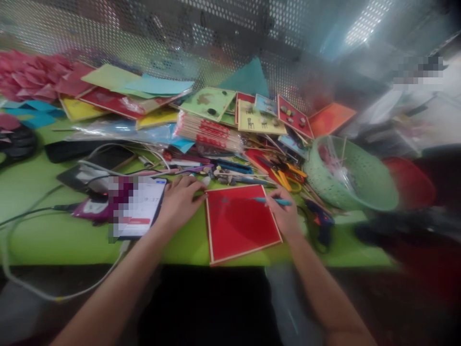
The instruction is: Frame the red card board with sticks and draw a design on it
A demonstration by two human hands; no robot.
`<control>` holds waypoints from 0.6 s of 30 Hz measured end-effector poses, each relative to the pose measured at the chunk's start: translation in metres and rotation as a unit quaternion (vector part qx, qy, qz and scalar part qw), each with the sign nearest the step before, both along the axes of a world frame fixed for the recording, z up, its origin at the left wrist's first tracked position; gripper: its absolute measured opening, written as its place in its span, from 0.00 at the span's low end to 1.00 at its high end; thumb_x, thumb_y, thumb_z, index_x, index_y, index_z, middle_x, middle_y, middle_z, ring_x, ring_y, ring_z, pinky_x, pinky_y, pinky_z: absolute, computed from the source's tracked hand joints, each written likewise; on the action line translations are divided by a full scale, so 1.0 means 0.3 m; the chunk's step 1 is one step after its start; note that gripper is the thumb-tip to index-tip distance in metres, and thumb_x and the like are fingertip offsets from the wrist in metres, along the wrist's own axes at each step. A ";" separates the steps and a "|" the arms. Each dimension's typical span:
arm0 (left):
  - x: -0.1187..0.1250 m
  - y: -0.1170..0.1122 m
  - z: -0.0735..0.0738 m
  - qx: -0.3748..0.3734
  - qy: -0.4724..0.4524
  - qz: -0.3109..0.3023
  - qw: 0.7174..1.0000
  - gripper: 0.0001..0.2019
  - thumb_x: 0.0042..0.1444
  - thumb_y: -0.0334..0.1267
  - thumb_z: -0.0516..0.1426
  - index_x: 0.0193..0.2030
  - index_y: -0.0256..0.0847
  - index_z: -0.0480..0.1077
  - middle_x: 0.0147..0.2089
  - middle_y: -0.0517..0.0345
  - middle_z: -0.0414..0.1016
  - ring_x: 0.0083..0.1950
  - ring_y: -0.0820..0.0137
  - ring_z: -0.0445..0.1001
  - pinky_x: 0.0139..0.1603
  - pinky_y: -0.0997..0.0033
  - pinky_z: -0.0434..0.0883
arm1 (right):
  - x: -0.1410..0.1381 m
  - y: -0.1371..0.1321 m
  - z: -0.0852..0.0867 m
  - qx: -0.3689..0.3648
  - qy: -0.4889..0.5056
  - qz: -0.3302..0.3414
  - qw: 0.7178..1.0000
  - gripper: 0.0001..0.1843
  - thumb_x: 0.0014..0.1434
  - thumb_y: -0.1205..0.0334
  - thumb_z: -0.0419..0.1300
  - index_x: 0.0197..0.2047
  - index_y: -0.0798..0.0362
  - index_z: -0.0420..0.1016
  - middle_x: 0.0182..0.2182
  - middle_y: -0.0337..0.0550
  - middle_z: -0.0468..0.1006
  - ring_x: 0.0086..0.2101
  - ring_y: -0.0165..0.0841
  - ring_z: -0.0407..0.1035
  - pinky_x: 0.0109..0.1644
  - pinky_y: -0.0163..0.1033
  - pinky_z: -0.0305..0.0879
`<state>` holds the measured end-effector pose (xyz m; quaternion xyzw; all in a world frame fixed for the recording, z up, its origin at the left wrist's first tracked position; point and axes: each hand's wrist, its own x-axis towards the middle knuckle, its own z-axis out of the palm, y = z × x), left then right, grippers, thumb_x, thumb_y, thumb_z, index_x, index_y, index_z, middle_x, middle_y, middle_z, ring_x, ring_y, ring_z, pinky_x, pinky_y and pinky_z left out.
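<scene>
A red square card (241, 223) with thin pale sticks along its edges lies flat on the green table. My right hand (284, 214) is closed round a blue pen (284, 202), which lies at a low slant with its tip over the upper right part of the card. A faint dark mark (225, 201) shows near the card's upper left. My left hand (182, 202) rests palm down with its fingers stretched out, reaching the card's upper left corner. Beside that hand lies a lit phone (144, 211). Small stones (226, 178) sit just behind the card.
Orange-handled scissors (284, 175), a glue gun (320, 218) and a green basket (360, 182) stand to the right. Behind are wrapped wooden sticks (209, 134) and decorated cards (209, 103), against a perforated metal panel (144, 43). A white cable (65, 298) hangs over the table's front edge.
</scene>
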<state>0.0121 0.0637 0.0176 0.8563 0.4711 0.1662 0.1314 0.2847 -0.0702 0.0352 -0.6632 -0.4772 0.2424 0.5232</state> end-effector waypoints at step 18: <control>-0.011 0.014 -0.010 0.016 0.004 -0.022 1.000 0.12 0.67 0.44 0.54 0.49 0.46 0.77 0.59 0.46 0.77 0.62 0.44 0.71 0.59 0.40 0.68 | -0.006 0.003 0.005 0.012 -0.001 0.021 1.000 0.10 0.63 0.53 0.62 0.33 0.49 0.71 0.27 0.35 0.73 0.30 0.31 0.67 0.37 0.37 0.64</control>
